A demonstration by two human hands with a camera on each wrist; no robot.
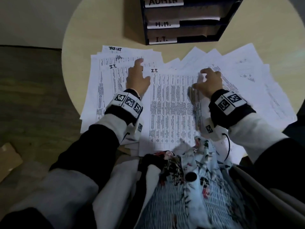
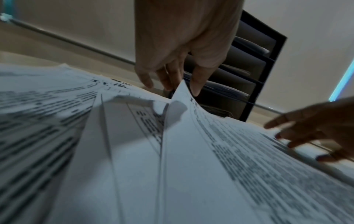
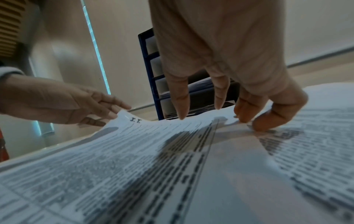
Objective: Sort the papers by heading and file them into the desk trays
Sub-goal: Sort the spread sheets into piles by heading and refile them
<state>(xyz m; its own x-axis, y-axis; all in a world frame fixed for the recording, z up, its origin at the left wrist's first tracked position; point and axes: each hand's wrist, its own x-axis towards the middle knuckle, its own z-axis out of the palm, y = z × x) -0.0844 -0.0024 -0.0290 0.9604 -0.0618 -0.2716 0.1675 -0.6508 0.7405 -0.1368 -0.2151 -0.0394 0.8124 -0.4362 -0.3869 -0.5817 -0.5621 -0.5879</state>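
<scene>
Printed sheets are spread over a round table point(image 1: 85, 30). In the middle lies a table-filled sheet headed "I.T." point(image 1: 171, 100). My left hand point(image 1: 142, 71) pinches its top left corner point(image 2: 182, 91) between thumb and fingers and lifts it. My right hand point(image 1: 200, 79) arches over the top right corner, where thumb and index finger nip the raised paper edge point(image 3: 229, 119). A black stack of desk trays point(image 1: 198, 38) stands behind the papers, labelled ADMIN, H.M. and I.T. point(image 1: 162, 39), with sheets inside some trays point(image 2: 226, 89).
More sheets overlap at the left point(image 1: 99, 90), one also headed "I.T.", with a list sheet point(image 1: 115, 49) above them. A fan of papers point(image 1: 247, 66) covers the right side up to the table's edge. A piece of cardboard point(image 1: 8, 156) lies on the floor at left.
</scene>
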